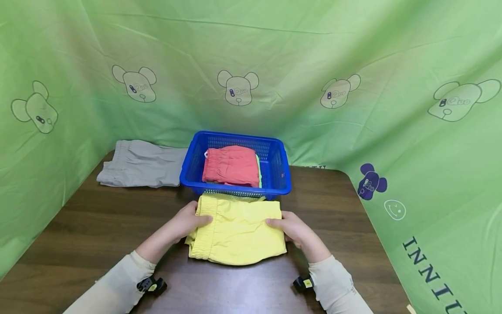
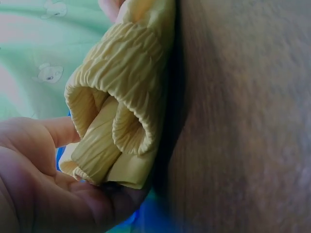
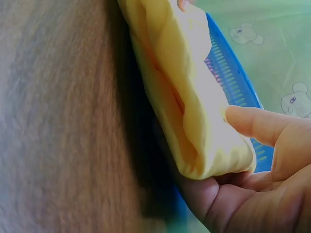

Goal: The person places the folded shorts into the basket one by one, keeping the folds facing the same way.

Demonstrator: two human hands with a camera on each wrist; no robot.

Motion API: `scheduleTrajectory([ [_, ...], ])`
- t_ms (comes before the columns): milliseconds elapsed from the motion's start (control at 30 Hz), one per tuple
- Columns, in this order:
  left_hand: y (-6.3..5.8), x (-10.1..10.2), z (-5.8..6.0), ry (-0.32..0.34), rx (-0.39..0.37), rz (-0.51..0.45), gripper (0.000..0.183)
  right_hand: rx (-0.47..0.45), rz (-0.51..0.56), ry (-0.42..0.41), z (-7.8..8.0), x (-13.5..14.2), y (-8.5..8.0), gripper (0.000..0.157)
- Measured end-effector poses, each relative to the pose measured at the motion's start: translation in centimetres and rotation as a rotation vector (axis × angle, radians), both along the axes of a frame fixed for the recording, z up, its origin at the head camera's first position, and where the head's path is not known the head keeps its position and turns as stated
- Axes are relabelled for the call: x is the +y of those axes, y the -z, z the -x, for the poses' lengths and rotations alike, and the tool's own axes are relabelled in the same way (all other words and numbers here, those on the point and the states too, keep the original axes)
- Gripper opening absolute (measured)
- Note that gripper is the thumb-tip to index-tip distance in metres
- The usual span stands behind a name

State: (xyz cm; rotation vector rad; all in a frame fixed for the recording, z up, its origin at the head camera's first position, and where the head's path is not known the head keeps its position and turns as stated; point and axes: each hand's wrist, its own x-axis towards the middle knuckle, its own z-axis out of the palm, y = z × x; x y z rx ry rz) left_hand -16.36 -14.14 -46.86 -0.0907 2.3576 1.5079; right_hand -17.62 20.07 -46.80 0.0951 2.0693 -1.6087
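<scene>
Folded yellow shorts [image 1: 243,231] with a gathered elastic waistband are held between both hands, just in front of the blue basket. My left hand [image 1: 192,221] grips the waistband side, thumb on top and fingers underneath. On the other side my right hand [image 1: 294,227] pinches the folded edge the same way. The left wrist view shows the rolled layers of the waistband [image 2: 116,87] from the end. In the right wrist view the folded yellow cloth [image 3: 194,121] lies between thumb and fingers, with a dark shadow between it and the table.
A blue plastic basket [image 1: 286,174] stands at the back of the wooden table [image 1: 329,261]. Inside it lie folded red shorts [image 1: 233,165] over a bright green piece of cloth [image 1: 259,170]. Grey shorts [image 1: 145,163] lie left of the basket. Green printed curtains [image 1: 274,52] surround the table.
</scene>
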Motion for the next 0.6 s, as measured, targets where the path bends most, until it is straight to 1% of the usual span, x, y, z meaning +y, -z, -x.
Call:
scheduleTrajectory([
  [133,0.0,-0.1,0.0,0.008,-0.042,-0.042,0.057,-0.019,0.053,-0.015,0.0,-0.1,0.1,0.048],
  [233,0.2,-0.3,0.2,0.023,-0.072,-0.083,0.059,-0.043,0.092,-0.024,0.0,-0.1,0.4,0.048],
  [333,0.3,-0.5,0.5,0.027,-0.109,-0.151,0.058,-0.069,0.155,-0.046,0.1,-0.1,0.6,0.048],
  [467,0.2,-0.8,0.7,0.030,-0.177,-0.245,0.055,-0.116,0.247,-0.067,0.1,-0.1,0.8,0.046],
  [600,0.0,-1.0,0.9,0.029,-0.225,-0.287,0.055,-0.141,0.272,-0.072,0.2,-0.1,0.9,0.041],
])
